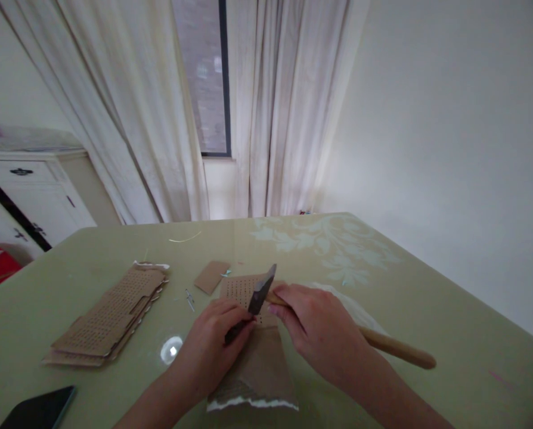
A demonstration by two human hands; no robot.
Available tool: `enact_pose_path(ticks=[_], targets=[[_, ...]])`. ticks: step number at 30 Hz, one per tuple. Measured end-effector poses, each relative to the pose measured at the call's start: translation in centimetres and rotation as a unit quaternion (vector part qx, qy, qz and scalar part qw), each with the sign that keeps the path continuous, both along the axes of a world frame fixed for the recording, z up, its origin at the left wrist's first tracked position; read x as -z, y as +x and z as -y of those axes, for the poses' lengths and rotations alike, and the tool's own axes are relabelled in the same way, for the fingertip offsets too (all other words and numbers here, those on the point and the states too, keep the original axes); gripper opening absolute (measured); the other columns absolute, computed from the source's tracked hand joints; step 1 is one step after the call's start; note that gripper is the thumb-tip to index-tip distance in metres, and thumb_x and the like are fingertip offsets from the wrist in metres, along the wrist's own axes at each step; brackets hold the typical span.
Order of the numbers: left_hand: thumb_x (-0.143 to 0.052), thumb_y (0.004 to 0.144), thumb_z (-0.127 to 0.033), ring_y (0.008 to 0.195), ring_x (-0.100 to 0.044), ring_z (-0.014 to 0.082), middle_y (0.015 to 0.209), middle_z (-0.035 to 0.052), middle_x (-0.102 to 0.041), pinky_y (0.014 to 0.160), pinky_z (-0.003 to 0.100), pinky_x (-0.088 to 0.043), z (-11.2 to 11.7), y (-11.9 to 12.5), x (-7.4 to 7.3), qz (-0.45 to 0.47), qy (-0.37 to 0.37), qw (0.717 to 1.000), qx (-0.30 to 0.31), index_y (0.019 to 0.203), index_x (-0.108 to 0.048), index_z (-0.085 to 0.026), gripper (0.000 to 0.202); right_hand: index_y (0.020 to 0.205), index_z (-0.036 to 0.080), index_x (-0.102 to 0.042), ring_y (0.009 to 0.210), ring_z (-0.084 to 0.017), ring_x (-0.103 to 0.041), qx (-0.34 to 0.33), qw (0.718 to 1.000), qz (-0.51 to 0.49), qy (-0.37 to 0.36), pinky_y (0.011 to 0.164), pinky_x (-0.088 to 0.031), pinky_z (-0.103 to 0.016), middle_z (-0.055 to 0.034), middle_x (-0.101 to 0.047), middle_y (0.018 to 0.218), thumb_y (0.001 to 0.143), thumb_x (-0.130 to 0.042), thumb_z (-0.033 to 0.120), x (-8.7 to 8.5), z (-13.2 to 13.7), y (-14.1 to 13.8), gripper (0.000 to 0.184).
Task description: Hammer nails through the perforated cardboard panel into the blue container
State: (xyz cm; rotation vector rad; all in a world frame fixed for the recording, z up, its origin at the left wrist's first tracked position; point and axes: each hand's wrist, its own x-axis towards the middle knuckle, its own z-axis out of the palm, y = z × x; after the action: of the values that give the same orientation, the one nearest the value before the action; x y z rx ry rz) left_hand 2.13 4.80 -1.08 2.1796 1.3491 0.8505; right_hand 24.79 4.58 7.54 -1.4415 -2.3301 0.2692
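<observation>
Closest in, at 7 o'clock: dark phone, flat by the near edge of the counter. At 6 o'clock, torn brown sheet, ragged white edge toward the viewer, lying between and under both wrists. Left hand closed tight, fingers curled round a slim dark punch. Right hand closed too, wrapped round the wooden handle of a hammer, right under its head. Both set over a perforated card at centre, just beyond the knuckles. Hammer head dark, narrow end up toward 1 o'clock, lower end just by the punch's upper end; touching or not, cannot tell. Long axis of the hammer from 10 to 4 o'clock, handle end jutting well past the right wrist, low over the counter. Punch slanted from 7 to 1 o'clock, lower end hidden in the fist. At 9 o'clock, well apart from the hands, stack of perforated cards; at 11 o'clock a small card piece. Open counter from 12 round to 4 o'clock, far edge against curtains, right edge beside a bare wall.
</observation>
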Motion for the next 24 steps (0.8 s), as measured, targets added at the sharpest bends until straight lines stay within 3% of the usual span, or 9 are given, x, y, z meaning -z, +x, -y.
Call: enact_pose_path(ticks=[5, 10, 16, 21, 24], targets=[[-0.060, 0.107, -0.035, 0.099, -0.071, 0.0260, 0.101, 0.0068, -0.078, 0.091, 0.037, -0.056, 0.01, 0.11, -0.01, 0.000, -0.004, 1.000, -0.001, 0.091, -0.079, -0.026, 0.027, 0.124, 0.024, -0.078, 0.104, -0.026, -0.078, -0.008, 0.999, -0.043, 0.005, 0.093, -0.055, -0.034, -0.0093, -0.084, 0.115, 0.111, -0.056, 0.024, -0.13, 0.30, -0.01, 0.026], [-0.061, 0.105, -0.031, 0.103, -0.070, 0.0276, 0.103, 0.0078, -0.078, 0.094, 0.038, -0.056, 0.05, 0.05, 0.08, -0.004, -0.003, 1.000, 0.006, 0.094, -0.082, -0.027, 0.024, 0.111, 0.024, -0.080, 0.098, -0.026, -0.079, -0.010, 0.997, 0.038, -0.062, 0.089, -0.053, -0.033, -0.0088, -0.085, 0.104, 0.109, -0.059, 0.023, 0.10, 0.42, -0.46, 0.021], [-0.060, 0.106, -0.030, 0.101, -0.070, 0.0261, 0.103, 0.0060, -0.074, 0.093, 0.038, -0.054, 0.07, 0.15, 0.30, -0.007, -0.016, 1.000, -0.001, 0.092, -0.077, -0.025, 0.022, 0.119, 0.024, -0.078, 0.104, -0.026, -0.078, -0.005, 0.998, -0.054, -0.020, 0.094, -0.052, -0.033, -0.0065, -0.084, 0.114, 0.109, -0.061, 0.021, 0.18, 0.33, -0.15, 0.020], [-0.070, 0.097, -0.026, 0.106, -0.069, 0.0287, 0.112, 0.0082, -0.072, 0.095, 0.041, -0.055, 0.20, 0.05, -0.05, -0.015, -0.030, 0.999, -0.017, 0.099, -0.074, -0.024, 0.004, 0.103, 0.022, -0.079, 0.093, -0.028, -0.079, -0.004, 0.993, 0.078, -0.089, 0.081, -0.050, -0.034, -0.0079, -0.085, 0.098, 0.107, -0.062, 0.021, 0.70, 0.09, -0.89, 0.017], [-0.083, 0.092, -0.039, 0.119, -0.066, 0.0321, 0.126, 0.0094, -0.070, 0.107, 0.046, -0.054, 0.38, -0.06, -0.39, -0.022, -0.050, 0.998, -0.010, 0.112, -0.076, -0.026, 0.024, 0.108, 0.023, -0.079, 0.096, -0.027, -0.079, 0.003, 0.995, 0.068, -0.073, 0.084, -0.051, -0.033, -0.0086, -0.085, 0.104, 0.109, -0.060, 0.022, 0.38, 0.23, -0.80, 0.019]])
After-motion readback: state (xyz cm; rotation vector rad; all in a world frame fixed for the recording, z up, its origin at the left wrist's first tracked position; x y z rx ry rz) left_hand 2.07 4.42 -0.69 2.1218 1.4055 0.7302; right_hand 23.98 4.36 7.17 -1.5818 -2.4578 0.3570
